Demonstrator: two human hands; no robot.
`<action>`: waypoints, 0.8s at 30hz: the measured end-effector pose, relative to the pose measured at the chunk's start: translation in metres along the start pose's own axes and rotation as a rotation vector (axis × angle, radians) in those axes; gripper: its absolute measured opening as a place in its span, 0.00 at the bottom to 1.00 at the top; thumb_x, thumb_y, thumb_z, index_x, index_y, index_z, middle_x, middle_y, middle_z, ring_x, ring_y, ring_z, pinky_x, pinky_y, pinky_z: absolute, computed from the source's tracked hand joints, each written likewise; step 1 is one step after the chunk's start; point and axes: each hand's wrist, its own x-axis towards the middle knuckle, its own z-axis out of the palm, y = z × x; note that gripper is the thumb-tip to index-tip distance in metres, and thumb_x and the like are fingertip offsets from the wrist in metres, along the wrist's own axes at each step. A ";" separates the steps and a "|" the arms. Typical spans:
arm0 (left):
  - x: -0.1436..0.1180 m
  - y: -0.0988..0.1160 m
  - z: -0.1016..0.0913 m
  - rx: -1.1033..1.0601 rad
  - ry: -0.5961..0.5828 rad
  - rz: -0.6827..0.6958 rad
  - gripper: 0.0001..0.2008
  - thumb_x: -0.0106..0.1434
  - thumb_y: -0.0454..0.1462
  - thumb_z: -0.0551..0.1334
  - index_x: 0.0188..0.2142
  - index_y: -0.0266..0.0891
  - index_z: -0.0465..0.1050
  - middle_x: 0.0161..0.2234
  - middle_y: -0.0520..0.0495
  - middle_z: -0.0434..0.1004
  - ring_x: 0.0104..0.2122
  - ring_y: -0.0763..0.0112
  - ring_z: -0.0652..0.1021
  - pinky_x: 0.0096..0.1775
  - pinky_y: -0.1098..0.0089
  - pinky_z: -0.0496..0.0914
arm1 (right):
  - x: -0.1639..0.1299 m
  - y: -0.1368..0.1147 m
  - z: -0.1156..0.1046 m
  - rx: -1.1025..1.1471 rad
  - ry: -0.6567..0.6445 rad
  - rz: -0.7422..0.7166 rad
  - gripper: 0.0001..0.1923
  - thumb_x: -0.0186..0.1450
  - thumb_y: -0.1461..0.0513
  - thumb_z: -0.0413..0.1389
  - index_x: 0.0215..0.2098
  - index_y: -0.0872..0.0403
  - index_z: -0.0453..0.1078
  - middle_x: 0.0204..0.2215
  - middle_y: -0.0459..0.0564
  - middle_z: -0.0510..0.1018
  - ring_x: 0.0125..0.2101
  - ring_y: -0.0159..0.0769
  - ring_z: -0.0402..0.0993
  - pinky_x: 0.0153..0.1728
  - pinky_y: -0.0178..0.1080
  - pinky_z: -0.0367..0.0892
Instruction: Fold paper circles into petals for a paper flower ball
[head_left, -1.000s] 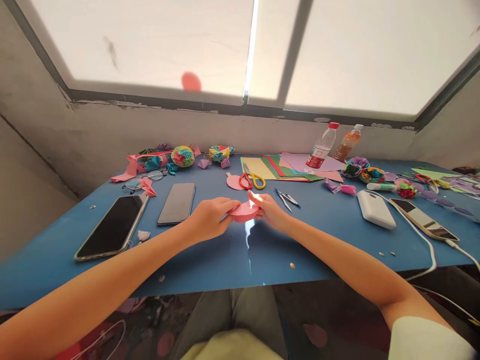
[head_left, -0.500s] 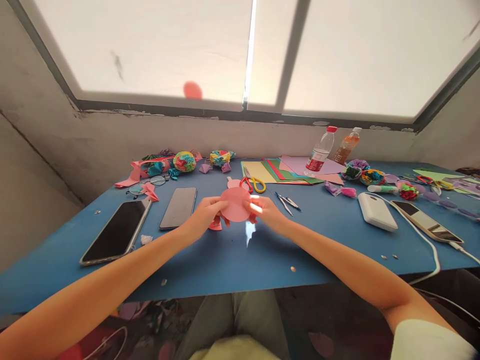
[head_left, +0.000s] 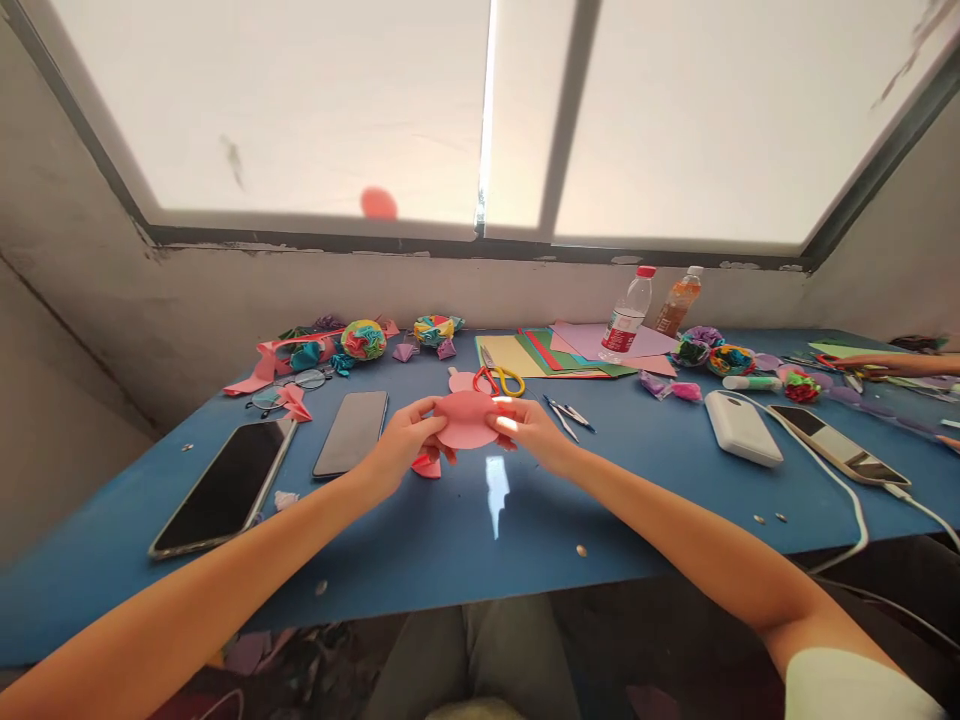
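Note:
Both hands hold one pink paper circle point(head_left: 465, 420) just above the blue table point(head_left: 450, 530). My left hand point(head_left: 405, 443) pinches its left edge and my right hand point(head_left: 529, 428) pinches its right edge. The circle faces me, tilted up. A small folded pink paper piece point(head_left: 427, 466) lies on the table under my left hand. Scissors with red and yellow handles point(head_left: 499, 378) lie just behind the circle, next to another pink cut-out point(head_left: 459, 380).
Two phones point(head_left: 225, 485) point(head_left: 351, 432) lie at the left. Coloured paper sheets point(head_left: 570, 350), two bottles point(head_left: 626, 313), paper flower balls point(head_left: 364, 340), a white power bank point(head_left: 742, 430) with cable and a third phone point(head_left: 836, 445) are at the right. Another person's hand point(head_left: 885, 365) reaches in at far right.
The pink circle was lying nearly flat between my hands a second ago; it now stands tilted up facing me. The view has shifted slightly, and another person's hand has appeared at far right.

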 end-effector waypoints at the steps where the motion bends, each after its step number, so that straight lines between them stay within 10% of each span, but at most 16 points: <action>1: 0.000 0.000 -0.001 0.003 -0.001 -0.007 0.14 0.58 0.42 0.56 0.41 0.36 0.66 0.22 0.50 0.70 0.21 0.71 0.73 0.22 0.74 0.59 | 0.000 0.000 0.000 0.005 0.005 0.001 0.17 0.58 0.52 0.54 0.30 0.59 0.65 0.19 0.42 0.60 0.18 0.23 0.55 0.19 0.30 0.48; 24: 0.003 -0.003 -0.005 -0.094 0.026 0.033 0.14 0.55 0.37 0.56 0.41 0.36 0.68 0.25 0.51 0.69 0.24 0.74 0.72 0.26 0.74 0.64 | 0.000 0.001 -0.003 0.129 -0.099 0.081 0.19 0.58 0.52 0.53 0.38 0.60 0.65 0.23 0.50 0.70 0.22 0.32 0.69 0.19 0.31 0.58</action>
